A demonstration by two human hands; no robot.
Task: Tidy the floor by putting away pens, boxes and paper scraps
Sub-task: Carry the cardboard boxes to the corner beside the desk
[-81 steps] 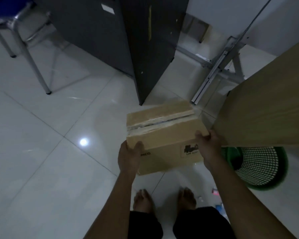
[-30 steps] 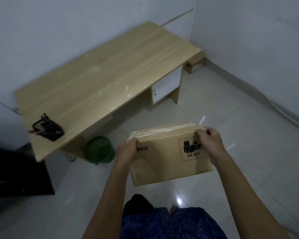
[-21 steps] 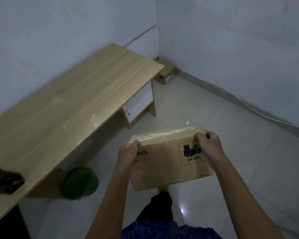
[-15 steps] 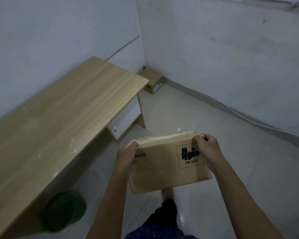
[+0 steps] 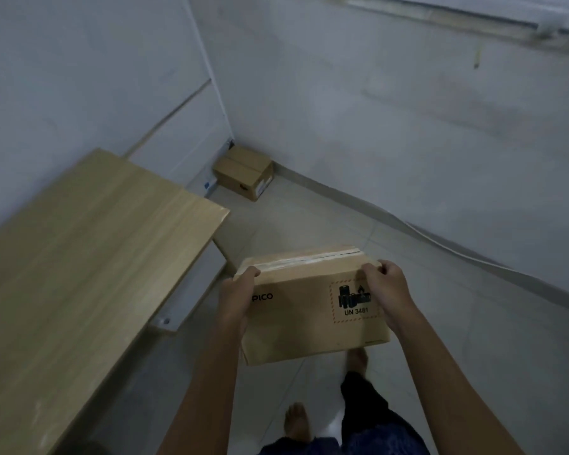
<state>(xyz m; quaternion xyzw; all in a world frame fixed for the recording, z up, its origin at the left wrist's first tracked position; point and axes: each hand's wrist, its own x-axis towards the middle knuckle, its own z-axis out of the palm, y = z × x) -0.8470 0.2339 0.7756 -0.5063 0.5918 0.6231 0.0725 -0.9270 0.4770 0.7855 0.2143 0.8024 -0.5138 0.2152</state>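
Between both hands [image 5: 235, 302] [image 5: 386, 290], rectangular taped cardboard box [image 5: 309, 320].

Left hand [image 5: 235, 298], right hand [image 5: 386, 290] grip taped cardboard box [image 5: 309, 318]; second box [image 5: 243, 172] in corner beside desk [image 5: 79, 257].

I note a tan rectangular cardboard box [image 5: 312, 310] with a pale strip of clear tape along its top, black "PICO" lettering, and a black battery symbol in a red dashed border. Left of it, a light oak-grain wooden desk top [image 5: 79, 274]. Beyond the desk's far end, a second brown cardboard box [image 5: 243, 172]. Pale grey glossy floor tiles [image 5: 473, 339]; whitish-grey walls [image 5: 375, 110].
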